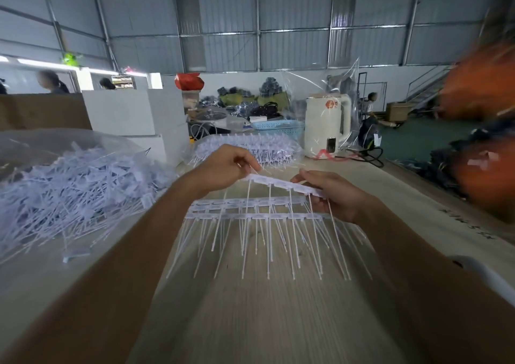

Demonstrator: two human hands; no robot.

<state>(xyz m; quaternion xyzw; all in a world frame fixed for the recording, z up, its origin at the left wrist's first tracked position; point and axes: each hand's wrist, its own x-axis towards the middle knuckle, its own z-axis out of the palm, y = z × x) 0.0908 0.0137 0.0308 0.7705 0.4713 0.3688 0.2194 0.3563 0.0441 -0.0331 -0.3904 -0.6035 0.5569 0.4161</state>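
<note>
White tie strip (pixel 282 183), pale wood-grain table (pixel 250 322) (fine streaks), light-blue lattice basket (pixel 278 128)

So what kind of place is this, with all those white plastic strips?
Probably a factory or packing workshop: high corrugated metal walls, a big heap of white plastic ties on the wooden table, and the left hand and right hand holding one strip of ties.
</note>
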